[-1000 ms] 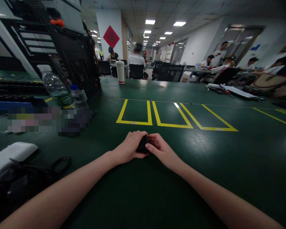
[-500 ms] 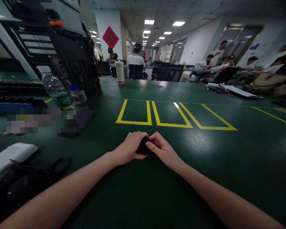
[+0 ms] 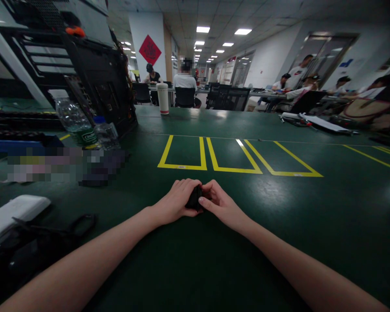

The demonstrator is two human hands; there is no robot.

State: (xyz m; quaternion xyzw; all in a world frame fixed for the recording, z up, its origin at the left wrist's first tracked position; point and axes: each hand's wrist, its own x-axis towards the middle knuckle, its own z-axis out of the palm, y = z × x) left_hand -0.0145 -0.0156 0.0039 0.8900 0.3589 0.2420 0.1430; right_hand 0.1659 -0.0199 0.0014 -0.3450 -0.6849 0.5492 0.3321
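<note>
A small black block-like object (image 3: pixel 193 200) sits between my two hands, low over the dark green table (image 3: pixel 195 264). Its kind cannot be made out, since fingers cover much of it. My left hand (image 3: pixel 175 199) is wrapped round its left side, thumb below and fingers over the top. From the right, my right hand (image 3: pixel 219 201) closes on its edge, thumb in front and fingers curled behind. Beyond the hands, yellow tape outlines (image 3: pixel 185 167) mark the tabletop.
To the left stand an open black computer case (image 3: pixel 107 93), a large clear bottle (image 3: pixel 74 119) and a smaller blue-capped bottle (image 3: pixel 105 132). A white power strip (image 3: pixel 22 210) lies near my left forearm. A white cup (image 3: pixel 163 99) stands at the far edge. Several people sit beyond.
Both hands stay in place around the black object. My right thumb and fingers have shifted slightly against its edge. The view has drifted a little.
</note>
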